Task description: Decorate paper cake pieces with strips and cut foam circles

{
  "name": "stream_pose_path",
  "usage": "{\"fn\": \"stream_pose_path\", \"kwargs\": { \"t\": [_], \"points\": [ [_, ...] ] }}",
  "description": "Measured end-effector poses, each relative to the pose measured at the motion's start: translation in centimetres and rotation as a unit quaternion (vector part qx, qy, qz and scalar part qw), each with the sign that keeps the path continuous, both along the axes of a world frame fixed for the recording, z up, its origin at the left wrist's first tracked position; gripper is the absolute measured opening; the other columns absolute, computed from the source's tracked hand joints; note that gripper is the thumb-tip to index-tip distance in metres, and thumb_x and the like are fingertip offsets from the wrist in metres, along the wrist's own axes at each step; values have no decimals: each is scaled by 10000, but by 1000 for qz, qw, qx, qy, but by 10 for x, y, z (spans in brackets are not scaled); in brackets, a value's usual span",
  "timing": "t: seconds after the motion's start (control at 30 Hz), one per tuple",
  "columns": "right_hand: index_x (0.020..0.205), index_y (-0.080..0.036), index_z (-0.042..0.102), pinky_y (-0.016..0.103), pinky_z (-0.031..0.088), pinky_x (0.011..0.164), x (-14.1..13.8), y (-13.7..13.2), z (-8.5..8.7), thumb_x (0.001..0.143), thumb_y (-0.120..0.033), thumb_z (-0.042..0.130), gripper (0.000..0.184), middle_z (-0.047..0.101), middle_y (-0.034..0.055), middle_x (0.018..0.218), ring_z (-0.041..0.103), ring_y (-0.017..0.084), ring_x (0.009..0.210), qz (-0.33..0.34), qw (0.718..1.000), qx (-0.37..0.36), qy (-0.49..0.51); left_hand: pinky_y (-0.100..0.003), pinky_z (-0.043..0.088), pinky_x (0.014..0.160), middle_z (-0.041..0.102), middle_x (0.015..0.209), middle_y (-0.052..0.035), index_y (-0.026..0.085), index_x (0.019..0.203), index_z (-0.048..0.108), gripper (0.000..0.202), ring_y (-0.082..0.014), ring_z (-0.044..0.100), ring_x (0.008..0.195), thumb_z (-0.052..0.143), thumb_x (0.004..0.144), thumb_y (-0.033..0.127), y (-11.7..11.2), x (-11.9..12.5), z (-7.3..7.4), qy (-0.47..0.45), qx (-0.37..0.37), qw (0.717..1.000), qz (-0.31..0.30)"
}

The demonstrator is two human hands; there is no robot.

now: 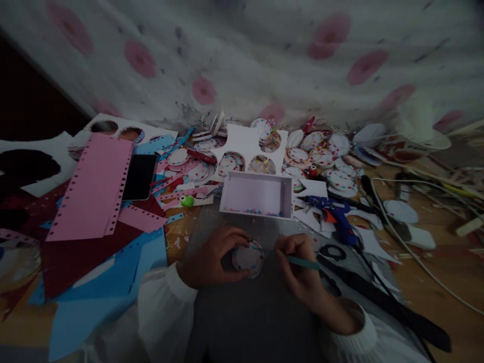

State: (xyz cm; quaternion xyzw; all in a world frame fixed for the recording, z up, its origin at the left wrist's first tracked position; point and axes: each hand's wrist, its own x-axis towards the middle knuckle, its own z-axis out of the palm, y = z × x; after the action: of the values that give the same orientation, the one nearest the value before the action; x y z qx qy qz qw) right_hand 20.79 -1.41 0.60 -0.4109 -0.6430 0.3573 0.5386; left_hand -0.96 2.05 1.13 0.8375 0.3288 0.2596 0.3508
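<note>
At the lower centre of the frame, your left hand (212,258) gripped a dotted white disc (246,259) by its edge; your right hand (300,280) pinched a slim teal tool (304,262).

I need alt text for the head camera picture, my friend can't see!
A left hand holds a round dotted disc while the right hand holds a green tool toward its edge. Beyond sits an open pale box, pink paper to its left, a blue glue gun right.
</note>
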Motion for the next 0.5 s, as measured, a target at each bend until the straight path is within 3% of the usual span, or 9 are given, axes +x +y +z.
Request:
{"fn": "stream_pose_path", "kwargs": {
  "t": [0.5],
  "points": [
    [906,-262,357,230,332,524,4,-1,1,966,-183,447,135,380,-37,757,373,122,618,13,999,-25,26,-404,465,965,591,1192,-110,213,1162,561,431,-248,577,1116,731,793,357,0,0,1,-14,14,1000,-9]
  ]
}}
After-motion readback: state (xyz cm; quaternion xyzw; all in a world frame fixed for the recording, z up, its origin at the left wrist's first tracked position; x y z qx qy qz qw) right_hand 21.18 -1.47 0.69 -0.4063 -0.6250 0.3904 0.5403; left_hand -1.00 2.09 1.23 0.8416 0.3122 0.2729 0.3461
